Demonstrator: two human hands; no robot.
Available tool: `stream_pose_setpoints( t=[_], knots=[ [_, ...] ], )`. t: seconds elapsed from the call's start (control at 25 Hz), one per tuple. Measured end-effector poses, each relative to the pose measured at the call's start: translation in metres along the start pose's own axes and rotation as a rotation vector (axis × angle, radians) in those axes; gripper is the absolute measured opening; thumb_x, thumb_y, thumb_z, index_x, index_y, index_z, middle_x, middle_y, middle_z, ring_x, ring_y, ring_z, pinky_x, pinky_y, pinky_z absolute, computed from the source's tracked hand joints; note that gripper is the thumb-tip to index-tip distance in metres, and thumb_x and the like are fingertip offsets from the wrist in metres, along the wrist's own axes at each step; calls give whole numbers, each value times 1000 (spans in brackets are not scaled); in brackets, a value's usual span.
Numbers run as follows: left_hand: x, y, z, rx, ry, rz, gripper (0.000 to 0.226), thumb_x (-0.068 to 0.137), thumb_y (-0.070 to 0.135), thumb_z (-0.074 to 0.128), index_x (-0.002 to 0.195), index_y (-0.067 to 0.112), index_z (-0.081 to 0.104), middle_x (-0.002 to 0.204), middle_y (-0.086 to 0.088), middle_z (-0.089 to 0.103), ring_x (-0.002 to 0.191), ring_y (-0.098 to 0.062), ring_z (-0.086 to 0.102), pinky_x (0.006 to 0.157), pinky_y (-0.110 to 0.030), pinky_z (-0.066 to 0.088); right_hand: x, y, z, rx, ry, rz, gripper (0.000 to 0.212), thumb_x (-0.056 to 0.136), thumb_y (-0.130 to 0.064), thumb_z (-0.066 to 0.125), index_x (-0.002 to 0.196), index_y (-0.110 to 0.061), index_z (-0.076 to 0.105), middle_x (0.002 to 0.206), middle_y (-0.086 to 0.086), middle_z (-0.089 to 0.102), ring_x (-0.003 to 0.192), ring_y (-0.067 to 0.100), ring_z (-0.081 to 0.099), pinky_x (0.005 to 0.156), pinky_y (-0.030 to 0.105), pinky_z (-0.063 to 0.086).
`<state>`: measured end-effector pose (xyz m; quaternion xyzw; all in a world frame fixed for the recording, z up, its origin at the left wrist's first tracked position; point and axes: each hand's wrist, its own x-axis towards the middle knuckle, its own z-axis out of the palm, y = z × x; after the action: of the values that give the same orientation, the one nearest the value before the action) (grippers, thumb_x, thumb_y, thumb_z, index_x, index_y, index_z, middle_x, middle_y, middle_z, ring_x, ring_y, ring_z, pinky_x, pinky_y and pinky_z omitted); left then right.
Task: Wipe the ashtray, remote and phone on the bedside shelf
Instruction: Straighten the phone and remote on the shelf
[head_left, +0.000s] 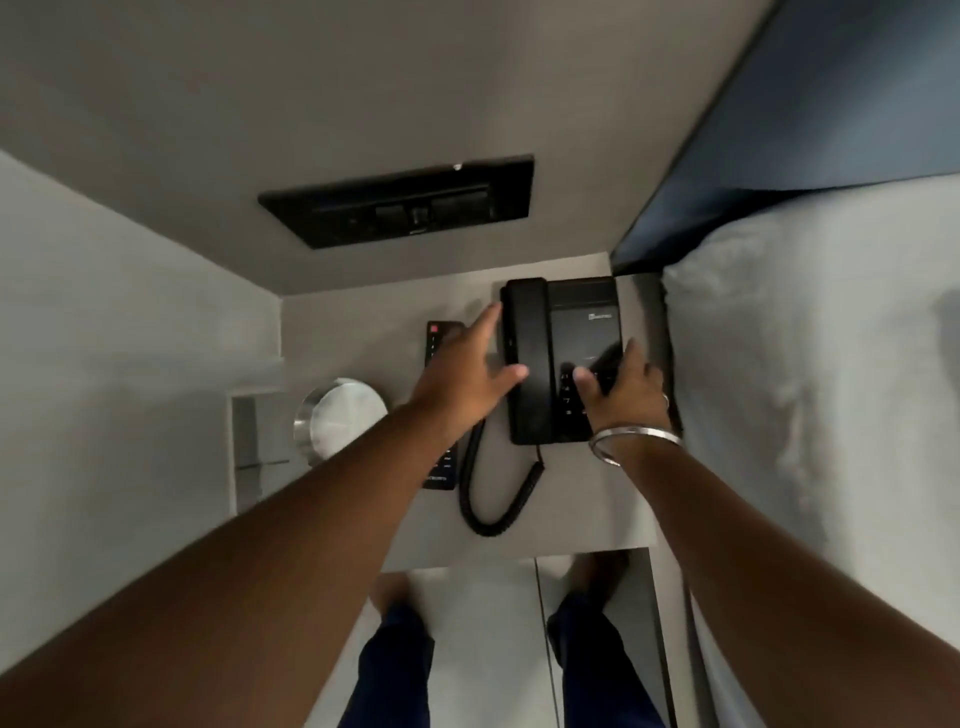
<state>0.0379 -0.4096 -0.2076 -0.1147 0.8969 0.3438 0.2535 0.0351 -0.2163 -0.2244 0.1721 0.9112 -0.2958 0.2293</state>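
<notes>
While both hands' fingers spread on the phone, the ashtray's contents stay unclear.

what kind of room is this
Probably a hotel bedroom. A corded desk phone and a TV remote sit on a small bedside shelf with a metal ashtray, right beside a bed with white bedding.

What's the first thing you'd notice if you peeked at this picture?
Two hands reaching onto a black phone in the middle of the grey shelf: the left hand at its handset, the right hand over the keypad. Its curly cord loops toward the front, and a shiny round ashtray sits to the left, beside a black remote.
</notes>
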Motion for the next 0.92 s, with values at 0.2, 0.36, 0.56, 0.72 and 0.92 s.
stream_pose_setpoints(
  t=[0.2, 0.36, 0.56, 0.72, 0.92],
  knots=[
    [-4, 1, 42, -163, -33, -12, 106, 86, 32, 74, 154, 42, -7, 138, -22, 52, 121, -34, 55, 105, -40, 43, 5, 22, 20, -71, 59, -92, 73, 89, -38, 60, 149, -18, 24, 136, 24, 43, 118, 42, 48, 95, 46, 44],
    [-21, 1, 57, -127, -20, -32, 106, 88, 31, 73, 153, 43, -10, 130, -23, 53, 114, -34, 57, 101, -40, 45, -12, 40, 27, -76, 65, -57, 75, 88, -30, 64, 150, -21, 23, 137, 21, 42, 118, 39, 49, 96, 45, 45],
    [-40, -4, 65, -138, -34, -65, 104, 90, 39, 69, 151, 44, -15, 128, -22, 52, 106, -31, 59, 94, -40, 48, -20, 42, 16, -152, -13, -100, 75, 88, -31, 64, 150, -20, 21, 145, 21, 34, 128, 40, 41, 98, 48, 44],
    [-31, -14, 38, -101, 55, -22, 86, 93, 52, 55, 155, 32, -1, 149, -17, 43, 128, -31, 51, 100, -45, 48, -52, 11, 16, -153, 281, -341, 60, 88, -36, 60, 141, -17, 38, 132, 22, 46, 111, 33, 51, 84, 47, 52],
    [28, -55, -24, 193, 189, -104, 67, 90, 39, 65, 147, 26, 33, 138, -18, 45, 117, -38, 56, 93, -44, 51, -102, -47, 95, -112, -127, -347, 67, 83, -33, 69, 139, -18, 36, 127, 15, 49, 106, 32, 57, 81, 41, 55]
  ],
)
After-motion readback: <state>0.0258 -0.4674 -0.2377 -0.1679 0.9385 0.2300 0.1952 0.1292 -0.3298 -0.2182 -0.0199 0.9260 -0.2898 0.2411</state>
